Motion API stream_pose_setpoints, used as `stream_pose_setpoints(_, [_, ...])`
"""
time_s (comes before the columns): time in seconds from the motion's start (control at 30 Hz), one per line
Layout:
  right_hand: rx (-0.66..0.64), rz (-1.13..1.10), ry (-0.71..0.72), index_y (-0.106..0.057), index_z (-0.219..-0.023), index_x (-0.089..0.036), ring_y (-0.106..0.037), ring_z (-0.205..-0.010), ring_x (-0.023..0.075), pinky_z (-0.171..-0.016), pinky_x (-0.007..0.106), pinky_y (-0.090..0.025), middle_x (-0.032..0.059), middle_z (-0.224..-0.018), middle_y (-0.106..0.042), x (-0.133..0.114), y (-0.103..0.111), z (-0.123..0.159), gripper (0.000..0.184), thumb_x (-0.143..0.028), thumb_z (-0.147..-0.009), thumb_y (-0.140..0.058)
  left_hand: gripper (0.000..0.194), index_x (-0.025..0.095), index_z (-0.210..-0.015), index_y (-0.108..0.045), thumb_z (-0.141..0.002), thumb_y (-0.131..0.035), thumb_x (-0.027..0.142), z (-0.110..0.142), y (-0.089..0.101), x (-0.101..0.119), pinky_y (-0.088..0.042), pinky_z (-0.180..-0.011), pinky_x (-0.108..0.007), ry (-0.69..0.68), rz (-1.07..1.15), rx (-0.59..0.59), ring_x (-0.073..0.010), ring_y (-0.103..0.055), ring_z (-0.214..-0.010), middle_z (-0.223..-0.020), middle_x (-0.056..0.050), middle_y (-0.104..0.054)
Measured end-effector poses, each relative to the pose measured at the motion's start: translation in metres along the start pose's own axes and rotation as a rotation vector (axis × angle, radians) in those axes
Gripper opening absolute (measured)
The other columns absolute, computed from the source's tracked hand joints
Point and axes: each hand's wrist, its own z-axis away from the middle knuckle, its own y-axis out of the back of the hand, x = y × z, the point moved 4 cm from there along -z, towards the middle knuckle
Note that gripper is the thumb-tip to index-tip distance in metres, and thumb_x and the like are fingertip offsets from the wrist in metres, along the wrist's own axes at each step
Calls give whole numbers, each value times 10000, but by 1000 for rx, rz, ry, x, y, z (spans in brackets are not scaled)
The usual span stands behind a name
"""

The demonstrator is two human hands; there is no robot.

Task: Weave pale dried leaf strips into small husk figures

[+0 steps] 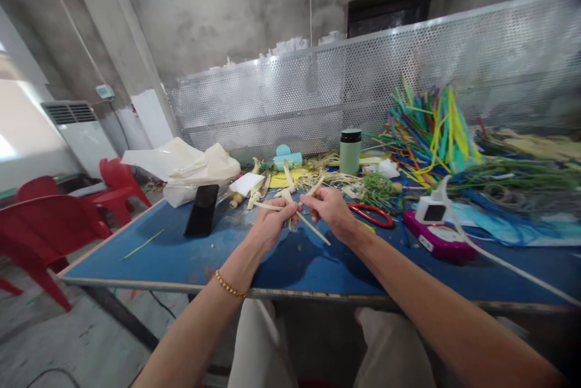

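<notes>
While my left hand (272, 223) pinched crossing pale flat strips (316, 231) between thumb and fingers, my right hand (330, 209) gripped a strip end (319, 183) close beside it, all of it held over the blue tabletop (172, 261). A red loop handle (388, 223) lay beside my right hand, and pale straw pieces (255, 189) lay just beyond both. Farther left was a black smartphone (202, 210); farther back, a black-lidded green jar (350, 158) stood before a perforated metal screen (272, 97).
</notes>
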Motion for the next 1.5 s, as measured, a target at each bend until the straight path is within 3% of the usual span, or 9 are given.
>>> stream_pose_setpoints(0.2, [-12, -38, -12, -537, -570, -174, -424, -344, 82, -400, 224, -318, -40, -382, -507, 1, -1, 1, 313, -408, -693, -704, 248, 135, -701, -665, -740, -719, 374, 1, 1, 0, -317, -526, -248, -2, -17, -1, -105, -484, -535, -579, -32, -588])
stream_pose_setpoints(0.67, [-11, -77, -12, -542, -565, -172, -419, -355, 77, -391, 214, -317, -38, -382, -503, -3, 1, 2, 336, -434, -677, -719, 287, 133, -703, -669, -726, -739, 410, 2, -2, 6, -376, -577, -257, 8, 6, -24, -115, -505, -574, -599, -25, -581])
stream_pose_setpoints(0.87, [52, -169, -29, -546, -603, -171, -404, -359, 74, -389, 216, -300, -56, -400, -474, -3, 7, 0, 374, -476, -635, -759, 252, 112, -821, -698, -691, -785, 310, 4, -6, 9, -423, -663, -264, 21, 147, -123, -124, -568, -673, -731, -47, -626])
stream_pose_setpoints(1.2, [33, -115, -7, -531, -582, -174, -389, -355, 68, -377, 213, -296, -52, -399, -468, -3, 5, 1, 397, -506, -689, -720, 216, 124, -792, -672, -685, -773, 282, 2, -2, 8, -426, -622, -265, 5, 125, -49, -124, -567, -622, -676, -27, -616])
stream_pose_setpoints(1.33, [-16, -82, -83, -563, -602, -164, -409, -351, 71, -351, 210, -285, -45, -440, -472, 2, 3, 1, 414, -541, -730, -675, 195, 134, -769, -668, -684, -761, 283, 1, 0, 8, -427, -624, -267, -15, 108, -13, -121, -560, -611, -661, -18, -612])
stream_pose_setpoints(1.43, [33, -11, -127, -581, -631, -160, -420, -360, 77, -354, 217, -293, -28, -494, -489, 6, 7, 0, 417, -527, -828, -565, 154, 139, -719, -659, -686, -735, 269, 0, 4, 9, -412, -614, -263, -51, 41, 71, -118, -546, -604, -645, -13, -612])
stream_pose_setpoints(1.5, [101, 92, -28, -577, -637, -169, -444, -399, 93, -391, 230, -336, -14, -519, -506, 3, 10, -1, 382, -475, -862, -532, 120, 141, -685, -650, -685, -709, 245, 0, 7, 9, -390, -592, -257, -81, -49, 147, -111, -517, -577, -610, -5, -601])
